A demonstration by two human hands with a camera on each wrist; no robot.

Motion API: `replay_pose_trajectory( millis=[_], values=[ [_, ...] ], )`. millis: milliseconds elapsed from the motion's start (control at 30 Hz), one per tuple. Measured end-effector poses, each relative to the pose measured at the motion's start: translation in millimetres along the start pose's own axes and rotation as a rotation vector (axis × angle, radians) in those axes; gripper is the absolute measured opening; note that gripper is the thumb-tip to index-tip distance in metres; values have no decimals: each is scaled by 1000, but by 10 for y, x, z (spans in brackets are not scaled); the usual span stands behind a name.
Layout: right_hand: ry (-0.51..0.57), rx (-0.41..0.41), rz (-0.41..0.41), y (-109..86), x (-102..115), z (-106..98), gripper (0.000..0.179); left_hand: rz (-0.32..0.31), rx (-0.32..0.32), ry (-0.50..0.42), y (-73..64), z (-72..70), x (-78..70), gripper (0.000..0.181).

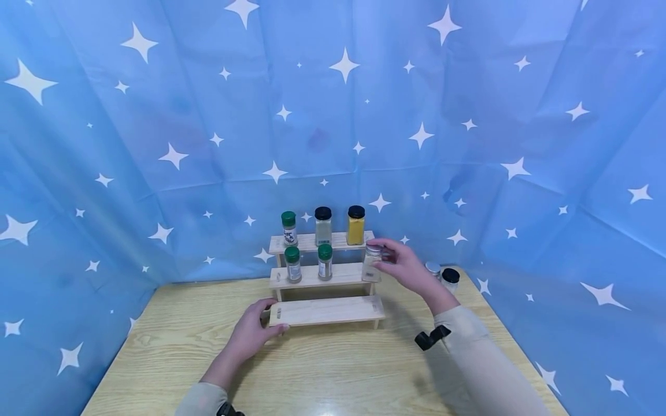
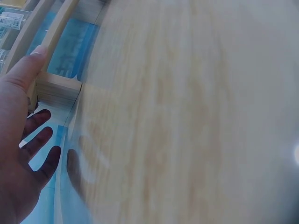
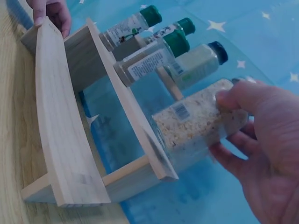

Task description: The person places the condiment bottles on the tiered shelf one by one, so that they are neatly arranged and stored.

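A three-step wooden spice rack [image 1: 328,311] stands on the table. My left hand [image 1: 252,330] grips the left end of its lowest step, and the thumb [image 2: 29,67] lies along the step's edge in the left wrist view. My right hand [image 1: 403,268] holds a glass spice jar [image 3: 191,119] of pale flakes with a silver lid. The jar stands at the right end of the middle step, its base on or just above the wood. Left of it on that step are two green-capped jars [image 1: 293,271] [image 1: 325,268].
On the top step stand a green-capped jar [image 1: 289,234], a black-capped pale jar [image 1: 323,231] and a black-capped yellow jar [image 1: 356,230]. Behind my right forearm, a silver-lidded jar [image 1: 433,268] and a black-lidded jar [image 1: 450,277] sit on the table [image 1: 322,370]. A blue starred curtain [image 1: 312,127] encloses the table.
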State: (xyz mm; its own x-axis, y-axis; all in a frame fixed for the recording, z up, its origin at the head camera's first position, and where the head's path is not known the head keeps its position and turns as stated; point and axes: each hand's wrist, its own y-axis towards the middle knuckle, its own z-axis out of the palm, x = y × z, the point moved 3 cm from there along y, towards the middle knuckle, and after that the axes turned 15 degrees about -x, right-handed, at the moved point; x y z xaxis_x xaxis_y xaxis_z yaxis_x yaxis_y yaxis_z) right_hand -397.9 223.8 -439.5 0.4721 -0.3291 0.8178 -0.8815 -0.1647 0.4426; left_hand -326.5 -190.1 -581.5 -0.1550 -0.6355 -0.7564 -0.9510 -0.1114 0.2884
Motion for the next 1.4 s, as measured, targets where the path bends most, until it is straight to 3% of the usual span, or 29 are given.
replay_pose_trajectory(
  millis=[467,1033,1400],
  values=[
    [38,117,-2,211,21,176,52,12,1,-23,25,10,-19,74],
    [35,133,58,239,-39,239,52,19,-3,-25,29,10,8,74],
    [60,127,32,221,-67,258,60,-4,0,-28,14,-3,-2,75]
  ],
)
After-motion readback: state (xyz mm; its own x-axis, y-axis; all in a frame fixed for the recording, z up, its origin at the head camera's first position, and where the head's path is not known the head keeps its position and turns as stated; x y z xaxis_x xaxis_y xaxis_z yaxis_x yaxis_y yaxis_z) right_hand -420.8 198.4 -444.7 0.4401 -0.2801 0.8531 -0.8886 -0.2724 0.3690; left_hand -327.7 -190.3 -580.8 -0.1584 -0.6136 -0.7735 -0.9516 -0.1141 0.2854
